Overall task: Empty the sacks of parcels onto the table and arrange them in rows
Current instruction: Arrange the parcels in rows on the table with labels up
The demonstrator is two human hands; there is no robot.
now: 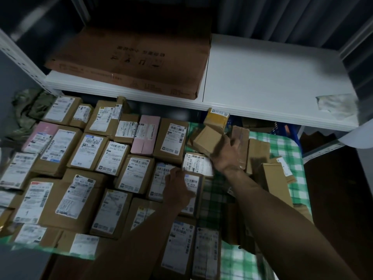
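Labelled parcels [84, 156] lie flat in close rows over the left of the table [286, 142] with its green checked cloth, while a loose pile of brown boxes [260, 158] sits jumbled at the right under a white shelf [272, 77] bearing a flat carton [131, 61]. The left hand [177, 188] rests on a labelled parcel [194, 183] at the end of a row, fingers bent at its edge, though I cannot tell if it grips. The right hand [228, 153] reaches into the pile, too blurred to judge its hold.
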